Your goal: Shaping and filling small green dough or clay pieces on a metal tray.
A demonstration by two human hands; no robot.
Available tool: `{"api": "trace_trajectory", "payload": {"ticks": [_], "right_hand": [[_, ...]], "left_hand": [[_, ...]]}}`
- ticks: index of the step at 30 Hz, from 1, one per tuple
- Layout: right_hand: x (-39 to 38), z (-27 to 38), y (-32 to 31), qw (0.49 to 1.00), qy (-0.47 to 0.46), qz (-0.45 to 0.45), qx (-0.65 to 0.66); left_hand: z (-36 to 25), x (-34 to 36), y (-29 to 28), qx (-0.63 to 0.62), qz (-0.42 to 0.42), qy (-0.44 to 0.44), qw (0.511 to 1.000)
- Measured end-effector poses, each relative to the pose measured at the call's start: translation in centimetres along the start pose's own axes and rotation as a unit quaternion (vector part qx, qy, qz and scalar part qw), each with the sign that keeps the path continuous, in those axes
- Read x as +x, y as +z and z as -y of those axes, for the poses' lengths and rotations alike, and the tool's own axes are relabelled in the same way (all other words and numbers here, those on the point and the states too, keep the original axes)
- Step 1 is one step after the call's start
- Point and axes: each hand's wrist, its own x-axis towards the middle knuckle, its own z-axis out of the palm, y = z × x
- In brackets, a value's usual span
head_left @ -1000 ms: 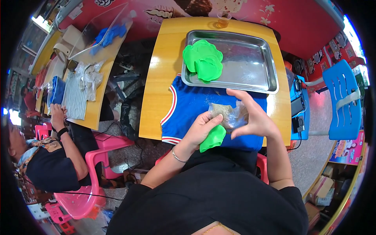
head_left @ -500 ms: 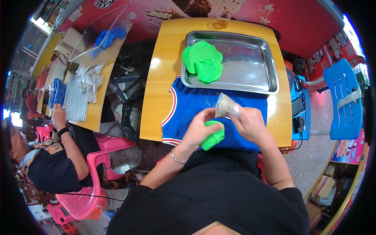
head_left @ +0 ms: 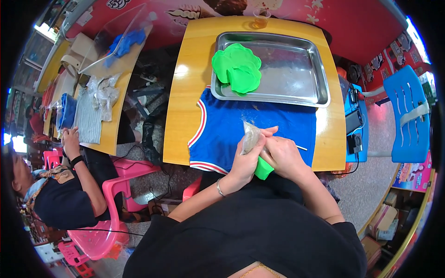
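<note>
A clear plastic bag with beige, grainy contents [head_left: 251,138] stands point-up in my left hand [head_left: 243,167], whose fingers wrap round it. My right hand [head_left: 288,160] is closed and pressed against the left at the bag's side; what its fingers grip is hidden. Below and between both hands a soft bright green piece [head_left: 264,169] shows, partly covered by them. Past my right knuckles a thin pale stick [head_left: 301,148] pokes out; its other end is hidden. Under the hands lies a blue jersey [head_left: 220,134] with red and white trim, with pale crumbs on it.
A metal tray [head_left: 292,97] overlaps the jersey's far edge, with flat green petal-shaped pieces [head_left: 237,69] at its left. Behind it a clear cup [head_left: 261,19] stands on the yellow table [head_left: 178,111]. At left a person [head_left: 65,185] works at another table. A blue chair [head_left: 408,116] stands right.
The bag has gone from my right hand to my left and turned point-up. My hands have come together over the green piece, and the pale stick has come into view.
</note>
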Motion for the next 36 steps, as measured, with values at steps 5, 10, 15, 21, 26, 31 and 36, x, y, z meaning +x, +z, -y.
{"api": "trace_trajectory", "payload": {"ticks": [5, 10, 15, 21, 26, 31, 36], "right_hand": [[-0.7, -2.8, -1.7, 0.981, 0.013, 0.022, 0.192], [-1.0, -5.1, -0.7, 0.993, 0.073, -0.092, 0.028], [0.4, -4.1, 0.9, 0.996, 0.047, -0.072, 0.037], [1.8, -2.3, 3.5, 1.000, 0.010, 0.000, 0.012], [2.1, -2.0, 3.5, 0.998, 0.055, 0.040, 0.006], [2.7, -2.0, 1.2, 0.963, 0.049, -0.154, 0.215], [2.3, 1.4, -1.4, 0.874, 0.039, -0.170, 0.453]], "left_hand": [[-1.7, 0.4, -2.5, -0.076, -0.131, -0.037, 0.988], [-2.6, 0.6, -4.0, -0.050, -0.125, -0.066, 0.989], [-3.3, -0.1, -3.2, -0.022, -0.102, -0.129, 0.986], [-3.1, -0.6, -2.9, -0.026, -0.052, -0.144, 0.988], [-3.1, -0.9, -3.1, -0.042, -0.021, -0.155, 0.987], [-2.9, -1.0, -2.8, -0.070, -0.025, -0.163, 0.984], [-2.6, -0.9, -1.9, -0.033, -0.055, -0.168, 0.984]]}}
